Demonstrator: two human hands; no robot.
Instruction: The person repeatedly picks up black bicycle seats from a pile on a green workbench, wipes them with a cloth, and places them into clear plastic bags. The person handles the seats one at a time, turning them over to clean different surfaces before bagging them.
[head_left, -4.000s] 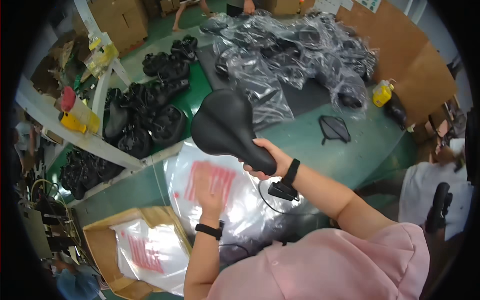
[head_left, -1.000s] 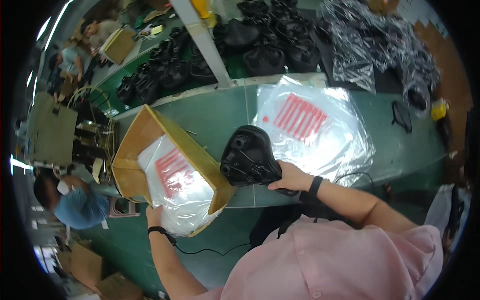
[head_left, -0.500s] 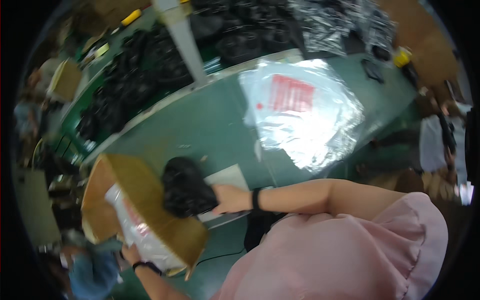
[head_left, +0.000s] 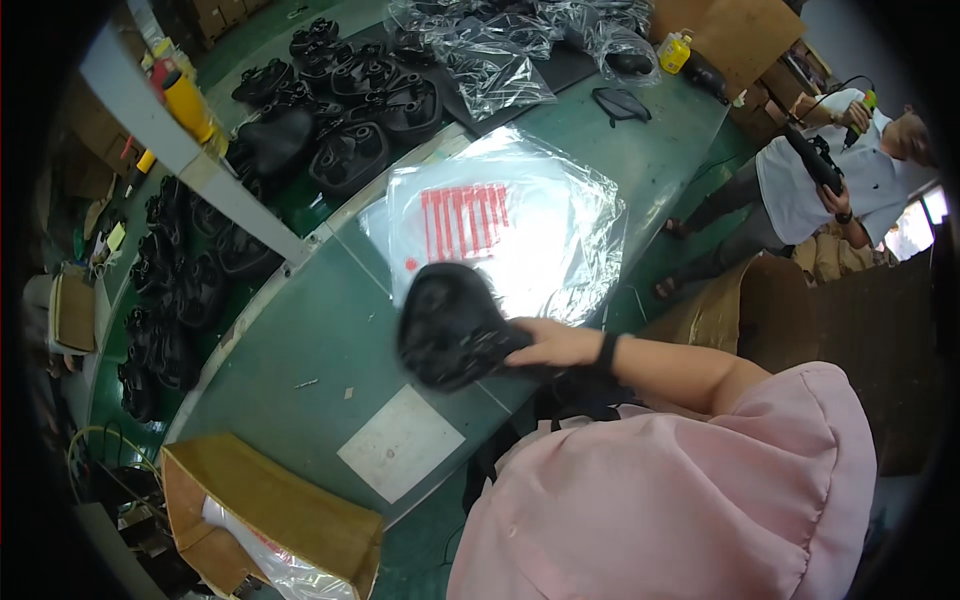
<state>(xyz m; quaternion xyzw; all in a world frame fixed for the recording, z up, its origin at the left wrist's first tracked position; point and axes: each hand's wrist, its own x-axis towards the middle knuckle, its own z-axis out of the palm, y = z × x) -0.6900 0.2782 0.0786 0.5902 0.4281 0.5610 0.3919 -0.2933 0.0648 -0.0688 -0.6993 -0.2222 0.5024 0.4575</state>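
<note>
My right hand (head_left: pixel 556 343) grips a black bicycle saddle (head_left: pixel 450 325) by its narrow end. The saddle's wide end points left, held over the green table beside a stack of clear plastic bags (head_left: pixel 560 225) with red print. My left hand does not show clearly. At the lower left, an open cardboard box (head_left: pixel 270 495) holds a clear plastic bag (head_left: pixel 265 555) with something pale and red in it. A pale square sheet (head_left: pixel 401 443) lies on the table between box and saddle.
Many black saddles (head_left: pixel 350 155) cover the far side past a grey post (head_left: pixel 200 165). Crumpled clear bags (head_left: pixel 490 70), black-framed glasses (head_left: pixel 621 105) and a yellow bottle (head_left: pixel 674 52) lie at the back. At right, a person in a white shirt (head_left: pixel 815 180) holds a tool and a dark part.
My right hand has carried the saddle from beside the cardboard box rightward, to the plastic bags. My left hand, earlier at the box, has gone from clear sight. The view has shifted right.
</note>
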